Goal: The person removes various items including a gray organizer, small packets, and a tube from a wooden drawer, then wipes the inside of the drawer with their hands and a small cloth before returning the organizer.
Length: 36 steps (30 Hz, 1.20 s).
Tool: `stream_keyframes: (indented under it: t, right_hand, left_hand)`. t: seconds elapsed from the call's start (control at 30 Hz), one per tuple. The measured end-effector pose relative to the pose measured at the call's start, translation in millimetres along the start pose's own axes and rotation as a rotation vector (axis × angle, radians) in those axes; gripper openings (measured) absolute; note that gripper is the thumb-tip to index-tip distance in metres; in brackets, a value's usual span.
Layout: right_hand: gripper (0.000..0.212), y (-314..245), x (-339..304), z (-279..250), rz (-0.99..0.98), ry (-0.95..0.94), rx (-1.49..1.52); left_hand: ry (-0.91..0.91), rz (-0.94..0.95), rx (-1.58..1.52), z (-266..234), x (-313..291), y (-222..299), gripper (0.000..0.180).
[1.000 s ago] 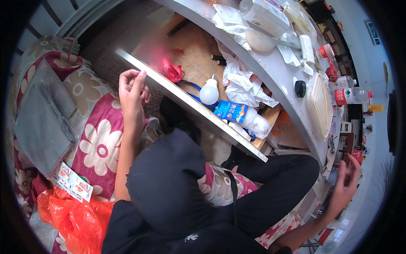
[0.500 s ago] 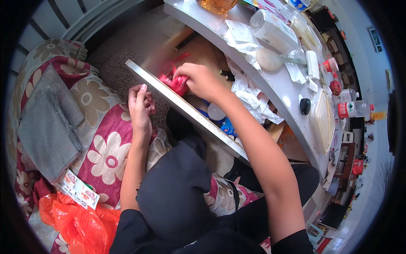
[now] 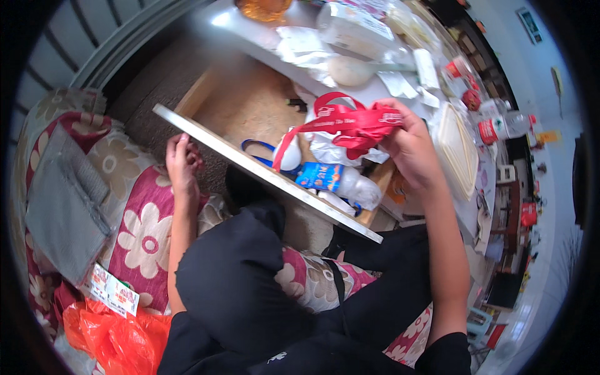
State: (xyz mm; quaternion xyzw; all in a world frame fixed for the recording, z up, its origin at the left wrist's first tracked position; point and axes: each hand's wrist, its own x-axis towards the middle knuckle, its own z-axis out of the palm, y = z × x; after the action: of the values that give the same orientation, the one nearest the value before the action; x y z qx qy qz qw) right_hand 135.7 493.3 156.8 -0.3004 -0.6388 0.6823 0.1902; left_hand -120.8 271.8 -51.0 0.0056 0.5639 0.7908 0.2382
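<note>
My right hand (image 3: 406, 147) grips a bunched red printed ribbon (image 3: 347, 125) above the right part of an open wooden drawer. One loop of the ribbon stands up, and a loose end hangs over the things inside. My left hand (image 3: 183, 164) is outside the drawer, close to its white front panel (image 3: 262, 172). Its fingers are loosely curled and apart, with nothing visible in them. In the drawer lie a blue strap (image 3: 256, 147), a rounded white object (image 3: 290, 157), a blue packet (image 3: 320, 176) and a crumpled clear plastic bag (image 3: 360, 189).
Over the drawer runs a white tabletop (image 3: 247, 37) crowded with a clear plastic container (image 3: 356, 28), white tissues (image 3: 300, 44), a bottle with a red label (image 3: 503, 128) and beige lids (image 3: 459, 147). A flowered sofa cover (image 3: 147, 240) and an orange-red plastic bag (image 3: 119, 331) are at my left.
My right hand has lifted the red ribbon up and to the right, out of the drawer's left part, and it has spread out. The view has shifted; my left hand stays beside the front panel.
</note>
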Motion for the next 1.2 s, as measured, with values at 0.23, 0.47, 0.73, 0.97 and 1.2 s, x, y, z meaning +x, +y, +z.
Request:
stream_keyframes:
  t: [0.23,0.47,0.73,0.97,1.2]
  right_hand:
    - [0.037,-47.7,-73.7,-112.1,-0.384,0.595,-0.036]
    - [0.029,-96.4,-90.1,-203.6,-0.679,0.834,-0.241]
    - [0.028,-109.9,4.6,-216.0,-0.823,0.972,-0.181]
    - [0.063,-33.3,11.7,-217.9,-0.520,0.723,-1.411]
    - [0.022,-46.0,-7.8,-128.6,-0.262,0.164,-0.899]
  left_hand:
    - [-0.050,0.037,-0.012,-14.5,18.7,-12.0,0.029]
    - [-0.102,0.044,-0.037,-11.1,23.8,-13.6,0.036]
    - [0.037,-0.036,-0.032,-28.7,41.2,-16.6,0.048]
    - [0.073,-0.063,0.030,-18.2,33.2,-17.3,0.051]
    - [0.147,0.131,-0.168,-5.4,10.4,22.5,0.035]
